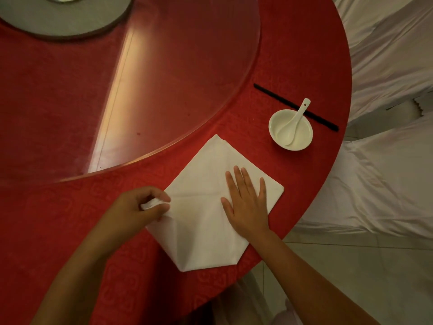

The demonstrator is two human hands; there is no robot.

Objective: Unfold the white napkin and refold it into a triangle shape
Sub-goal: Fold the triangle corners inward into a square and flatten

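White cloth napkin [206,202], creased, folded to a diamond on my red patterned tablecloth [70,219]: my right hand [246,202] lies flat and spread on it, my left hand [143,205] pinches its 9 o'clock corner, glossy white bowl [302,139] at 2 o'clock.

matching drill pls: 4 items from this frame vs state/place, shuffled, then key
1. left hand
2. right hand
3. spoon
4. chopsticks

A. lying in the white bowl
B. pressed flat on the napkin
C. lying on the red tablecloth behind the bowl
D. pinching the napkin's left corner

Pairs: 1-D, 2-B, 3-A, 4-C
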